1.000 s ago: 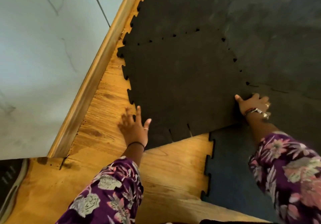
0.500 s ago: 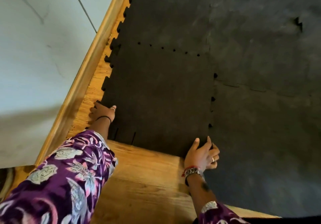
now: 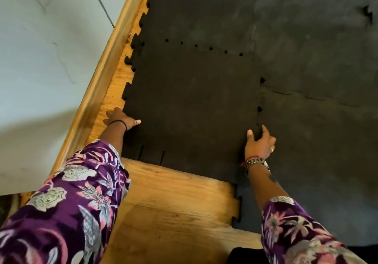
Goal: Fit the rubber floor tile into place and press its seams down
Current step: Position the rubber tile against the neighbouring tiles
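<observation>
Rubber floor tile point(image 3: 190, 104) lies flat on the wooden floor point(image 3: 173, 206), its far and right edges meeting the laid mats point(image 3: 317, 59), its toothed left edge near the wooden baseboard point(image 3: 106, 69) with a strip of bare floor between

Left hand point(image 3: 120, 118) at the tile's near-left edge, fingers point(image 3: 137, 121) loosely together and pointing onto the rubber; cannot tell whether it is pressing or gripping the edge. Right hand point(image 3: 258, 145) on the right seam, thumb and fingers spread flat, holding nothing

Seam state, as judged: small dark gaps dot the far seam point(image 3: 204, 47) and the right seam point(image 3: 260, 108), so the tabs look only partly seated

Risks from here:
- Pressing the right seam while the tabs sit slightly off their sockets could crush a tab on top of the neighbouring mat and leave a raised ridge
- A shove from the left hand toward the right could buckle the tile in the middle, since rubber grips the wood and does not slide easily
- Seating the near end first may trap the misfit farther up; the gaps at the far seam would then stay open
- Fingertips near a closing joint could be pinched
- The near edge point(image 3: 184, 165) ends at bare floor, so it could creep back toward the person under sideways pressure
</observation>
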